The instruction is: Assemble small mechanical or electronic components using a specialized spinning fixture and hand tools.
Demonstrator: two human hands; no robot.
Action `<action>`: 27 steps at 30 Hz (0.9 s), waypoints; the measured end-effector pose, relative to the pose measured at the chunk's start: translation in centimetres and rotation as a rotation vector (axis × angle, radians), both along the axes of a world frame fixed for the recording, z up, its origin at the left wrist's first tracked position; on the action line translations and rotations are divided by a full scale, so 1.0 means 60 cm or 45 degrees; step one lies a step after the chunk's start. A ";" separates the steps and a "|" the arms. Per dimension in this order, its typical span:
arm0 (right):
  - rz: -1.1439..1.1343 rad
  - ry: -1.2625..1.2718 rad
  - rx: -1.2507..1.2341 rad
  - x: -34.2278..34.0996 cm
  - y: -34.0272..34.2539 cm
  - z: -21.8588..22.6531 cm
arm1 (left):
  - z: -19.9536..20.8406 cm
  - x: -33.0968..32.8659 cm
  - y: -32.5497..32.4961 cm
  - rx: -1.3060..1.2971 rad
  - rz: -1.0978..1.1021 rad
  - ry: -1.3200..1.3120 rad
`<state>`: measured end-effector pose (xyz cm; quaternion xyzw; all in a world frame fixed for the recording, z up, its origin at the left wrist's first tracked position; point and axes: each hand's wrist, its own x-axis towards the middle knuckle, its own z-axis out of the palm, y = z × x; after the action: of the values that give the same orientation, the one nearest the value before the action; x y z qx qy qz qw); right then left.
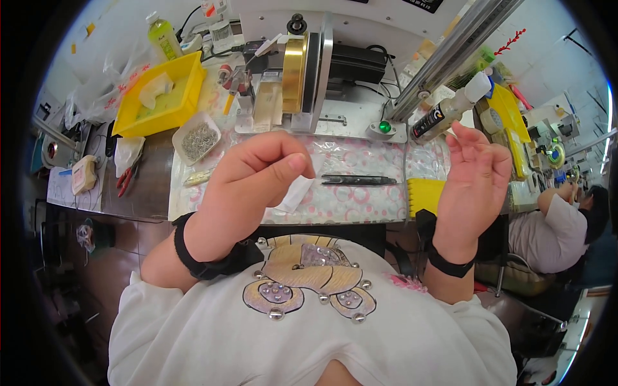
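Note:
Both of my hands are raised above the near edge of the workbench, with a dark band on each wrist. My left hand [257, 183] is closed, its thumb pressed against the curled index finger. Whatever may be pinched there is too small or hidden to make out. My right hand [473, 177] is lifted off to the right, its fingers loosely bent and apart, with nothing visible in them. On the patterned plastic cover [360, 209] between the hands lies a pair of black tweezers [359, 180]. A white slip of paper [296, 195] shows beside my left hand.
Behind the hands stands a machine with a gold wheel [294, 74] and a green button [384, 127]. To the left are a white dish of small metal parts [197, 141], a yellow tray [193, 74] and red pliers [125, 180]. A spray bottle [444, 116] and a seated person [547, 231] are right.

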<state>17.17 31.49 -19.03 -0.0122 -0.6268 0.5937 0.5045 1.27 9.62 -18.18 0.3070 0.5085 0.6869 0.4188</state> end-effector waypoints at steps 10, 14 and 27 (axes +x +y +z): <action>0.283 0.151 -0.756 0.120 0.184 0.040 | -0.012 -0.030 -0.006 0.133 0.281 0.001; -0.275 -0.059 -0.529 0.073 0.323 0.120 | -0.018 -0.044 -0.023 0.182 0.255 -0.058; -0.939 -0.986 0.919 -0.002 0.441 0.028 | -0.007 -0.034 0.004 0.175 0.230 0.021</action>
<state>17.06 57.94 -17.34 -0.2696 -0.8785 0.0858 0.3850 -0.76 9.87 -18.60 0.2935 0.4893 0.7524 0.3291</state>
